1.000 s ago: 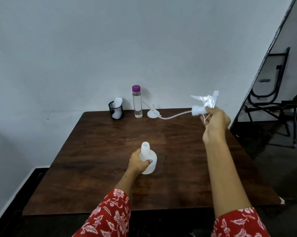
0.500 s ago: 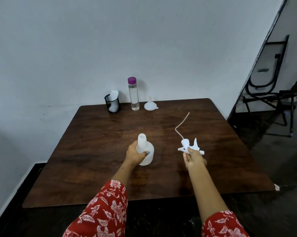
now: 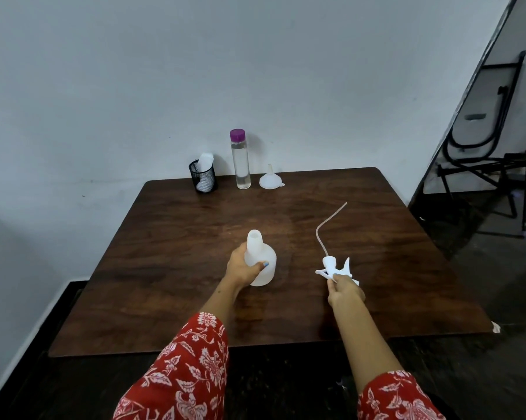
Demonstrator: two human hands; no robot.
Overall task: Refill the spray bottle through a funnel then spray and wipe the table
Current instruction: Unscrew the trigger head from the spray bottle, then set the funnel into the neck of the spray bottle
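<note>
A white spray bottle [image 3: 263, 262] stands upright in the middle of the brown table [image 3: 170, 268], its neck open with no head on it. My left hand [image 3: 242, 268] grips its body from the left. The white spray head [image 3: 334, 266] lies on the table to the right, its thin dip tube [image 3: 326, 225] curving away toward the back. My right hand [image 3: 345, 291] holds the spray head at its near end. A white funnel [image 3: 270, 178] sits upside down at the back edge beside a tall clear water bottle [image 3: 240, 160] with a purple cap.
A black mesh cup [image 3: 203, 178] holding white cloth stands at the back left of the water bottle. A white wall runs behind the table. Black folding chairs [image 3: 482, 140] lean at the right, past the table's edge.
My right hand has brought the spray head down from the air at the back right onto the table. The left hand has stayed on the bottle.
</note>
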